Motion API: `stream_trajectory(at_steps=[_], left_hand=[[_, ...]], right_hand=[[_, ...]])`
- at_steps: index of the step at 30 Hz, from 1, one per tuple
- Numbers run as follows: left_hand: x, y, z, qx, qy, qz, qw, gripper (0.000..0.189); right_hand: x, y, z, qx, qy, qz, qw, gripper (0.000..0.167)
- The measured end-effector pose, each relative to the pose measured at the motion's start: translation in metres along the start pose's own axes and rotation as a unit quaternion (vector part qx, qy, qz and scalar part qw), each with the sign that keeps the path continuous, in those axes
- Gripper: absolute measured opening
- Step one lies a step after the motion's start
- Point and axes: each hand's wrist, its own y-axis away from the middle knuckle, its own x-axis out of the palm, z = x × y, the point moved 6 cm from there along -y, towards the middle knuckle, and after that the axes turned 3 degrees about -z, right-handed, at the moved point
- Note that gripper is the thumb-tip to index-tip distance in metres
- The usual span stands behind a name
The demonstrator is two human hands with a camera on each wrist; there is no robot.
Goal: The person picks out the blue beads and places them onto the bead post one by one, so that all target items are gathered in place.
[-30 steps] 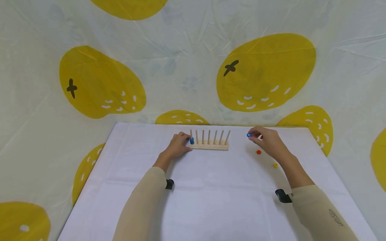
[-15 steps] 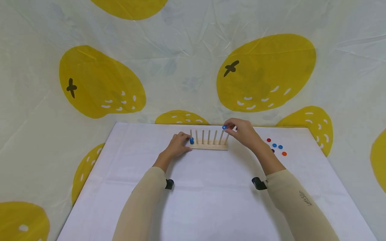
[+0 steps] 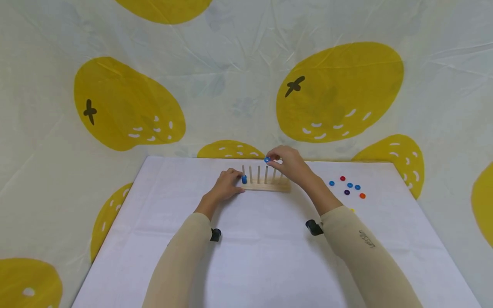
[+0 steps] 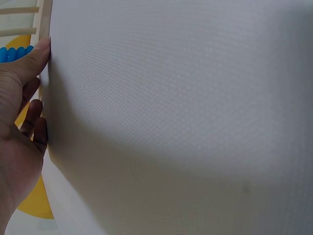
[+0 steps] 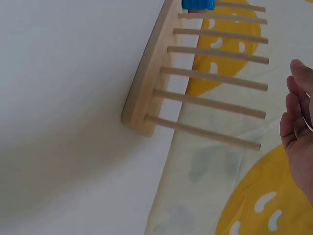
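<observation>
A wooden peg rack [image 3: 265,187] with a row of upright pegs stands near the table's far edge. Stacked blue beads [image 3: 244,179] sit low on its leftmost peg, also seen as a blue bead stack [image 4: 14,54] in the left wrist view. My left hand [image 3: 225,185] grips the rack's left end, thumb at the front of the base. Over the middle pegs, my right hand [image 3: 290,164] pinches one blue bead [image 3: 267,159] between thumb and fingertips. The right wrist view shows bare pegs [image 5: 215,76] and the right hand [image 5: 301,117], its bead out of sight.
Loose beads lie right of the rack: blue [image 3: 332,183], red [image 3: 343,178], dark purple [image 3: 347,192], orange [image 3: 362,196], and a yellow bead [image 3: 352,210] partly covered by the right sleeve. A patterned cloth [image 3: 231,85] hangs behind the white table [image 3: 250,265].
My right hand has carried the blue bead leftward from beyond the rack's right end to above its middle pegs, uncovering loose beads. The left hand has stayed at the rack.
</observation>
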Motion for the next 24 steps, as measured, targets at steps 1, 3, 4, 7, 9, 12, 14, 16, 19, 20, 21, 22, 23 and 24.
stream_trajectory(at_steps=[1, 3, 4, 7, 9, 12, 14, 16, 19, 20, 21, 22, 23, 24], left_hand=[[0.0, 0.0, 0.0, -0.001, -0.001, 0.001, 1.0, 0.059], [0.0, 0.0, 0.0, 0.0, -0.003, 0.002, 1.0, 0.058], [0.0, 0.0, 0.0, 0.001, -0.004, 0.001, 1.0, 0.058], [0.0, 0.0, 0.001, 0.002, -0.004, 0.0, 1.0, 0.059], [0.0, 0.0, 0.001, 0.001, -0.002, 0.0, 1.0, 0.059], [0.001, -0.001, 0.002, -0.006, 0.001, 0.006, 1.0, 0.06], [0.001, -0.001, 0.002, -0.009, 0.004, 0.008, 0.9999, 0.059], [0.001, -0.001, 0.003, -0.012, 0.006, 0.011, 0.9998, 0.059], [0.0, -0.002, 0.002, -0.015, 0.009, 0.01, 0.9998, 0.058], [0.0, -0.002, 0.002, -0.015, 0.008, 0.011, 0.9998, 0.058], [0.0, -0.002, 0.002, -0.014, 0.008, 0.011, 0.9998, 0.058], [0.0, -0.002, 0.002, -0.014, 0.008, 0.012, 0.9998, 0.058], [0.0, -0.002, 0.002, -0.013, 0.007, 0.012, 0.9998, 0.058], [0.0, -0.002, 0.002, -0.011, 0.005, 0.013, 0.9998, 0.058]], right_hand=[[0.003, -0.002, 0.002, 0.001, -0.001, 0.003, 1.0, 0.02], [0.01, -0.007, 0.006, 0.002, -0.006, 0.011, 0.9999, 0.02], [0.013, -0.009, 0.008, 0.003, -0.011, 0.013, 0.9999, 0.02], [0.023, -0.015, 0.015, 0.004, -0.022, 0.017, 0.9996, 0.02], [0.028, -0.018, 0.019, 0.006, -0.027, 0.016, 0.9995, 0.02], [0.036, -0.022, 0.023, 0.011, -0.024, 0.018, 0.9995, 0.019], [0.039, -0.025, 0.026, 0.012, -0.018, 0.023, 0.9995, 0.02], [0.042, -0.028, 0.028, 0.013, -0.008, 0.029, 0.9995, 0.019], [0.045, -0.032, 0.032, 0.012, 0.002, 0.04, 0.9991, 0.02], [0.046, -0.033, 0.033, 0.011, 0.005, 0.043, 0.999, 0.02], [0.047, -0.034, 0.034, 0.011, 0.009, 0.047, 0.9988, 0.02], [0.048, -0.034, 0.035, 0.009, 0.013, 0.049, 0.9987, 0.02], [0.049, -0.035, 0.037, 0.006, 0.018, 0.051, 0.9985, 0.021], [0.05, -0.035, 0.038, 0.004, 0.024, 0.052, 0.9984, 0.021]])
